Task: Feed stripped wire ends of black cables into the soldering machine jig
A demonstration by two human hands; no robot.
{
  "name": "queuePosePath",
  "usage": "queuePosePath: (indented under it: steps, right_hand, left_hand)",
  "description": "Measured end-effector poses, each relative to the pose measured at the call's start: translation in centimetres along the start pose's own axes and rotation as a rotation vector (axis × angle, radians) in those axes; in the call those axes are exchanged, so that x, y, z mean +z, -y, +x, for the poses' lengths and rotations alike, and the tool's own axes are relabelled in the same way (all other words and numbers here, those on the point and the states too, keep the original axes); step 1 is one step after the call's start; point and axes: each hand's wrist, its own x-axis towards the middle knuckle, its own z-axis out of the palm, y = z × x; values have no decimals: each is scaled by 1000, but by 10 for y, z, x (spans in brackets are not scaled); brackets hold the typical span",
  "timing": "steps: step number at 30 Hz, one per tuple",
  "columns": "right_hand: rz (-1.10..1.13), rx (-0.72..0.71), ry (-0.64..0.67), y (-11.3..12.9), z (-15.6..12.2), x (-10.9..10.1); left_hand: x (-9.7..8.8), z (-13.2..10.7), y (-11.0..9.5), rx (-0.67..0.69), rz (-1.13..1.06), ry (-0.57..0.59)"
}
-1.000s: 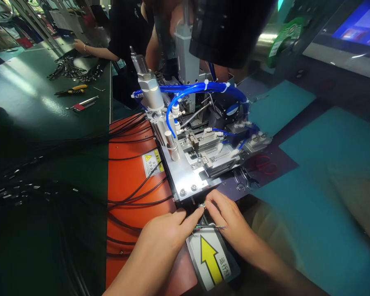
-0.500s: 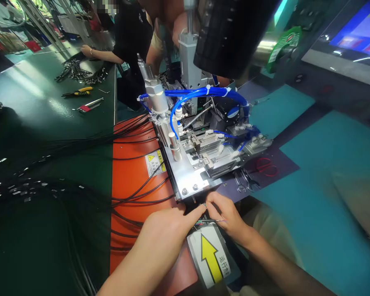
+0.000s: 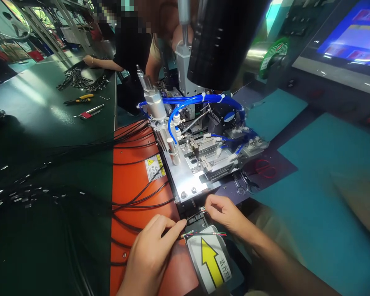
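Observation:
My left hand (image 3: 156, 242) is closed over the orange cover, thumb and index finger pinched at the near end of the machine's dark track (image 3: 195, 224). From beneath those fingers a cable with thin red, green and white wires (image 3: 205, 234) runs right, above the yellow-arrow label (image 3: 210, 259). A second thin dark cable (image 3: 193, 215) spans from the left fingertips to my right hand (image 3: 223, 211). There the right thumb and index finger pinch its end, where small shiny wire ends (image 3: 202, 209) show; their exact form is too small to tell.
Ahead stands a metal machine (image 3: 185, 172) with blue air hoses (image 3: 214, 98). Black cables cross the orange cover (image 3: 132, 185) from the green table (image 3: 49, 127). Wrenches (image 3: 245, 185) and red scissors (image 3: 265, 168) lie to the right. Another person's hand (image 3: 89, 61) rests at the far table.
My left hand has drawn back toward the lower left, away from the right fingertips, exposing the dark track and the stretched cable. My right hand stays nearly in place. The view has shifted slightly.

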Motion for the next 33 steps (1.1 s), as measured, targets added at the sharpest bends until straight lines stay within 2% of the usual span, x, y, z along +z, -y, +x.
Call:
queuePosePath:
  steps: [6,14,17,20,25,29,33]
  right_hand:
    - [9,54,-33,3,0,1]
    - [-15,91,-62,2,1,0]
    - [-47,86,-137,7,-8,-3]
    - [-137,11,-212,19,-24,-5]
    - [-313,-183,-99,41,-44,1]
    - [-344,-178,-91,42,-45,6]
    - [-367,-187,-118,37,-41,8]
  left_hand:
    - [-3,2,-1,21,83,-8]
    - [-7,9,-5,42,81,-26]
    - [-6,9,-5,35,130,-53]
    - [-3,9,-6,-13,274,-99]
    - [-2,9,-7,-49,308,-106]
    - [-3,9,-9,5,226,-132]
    - [-3,14,-17,142,111,-63]
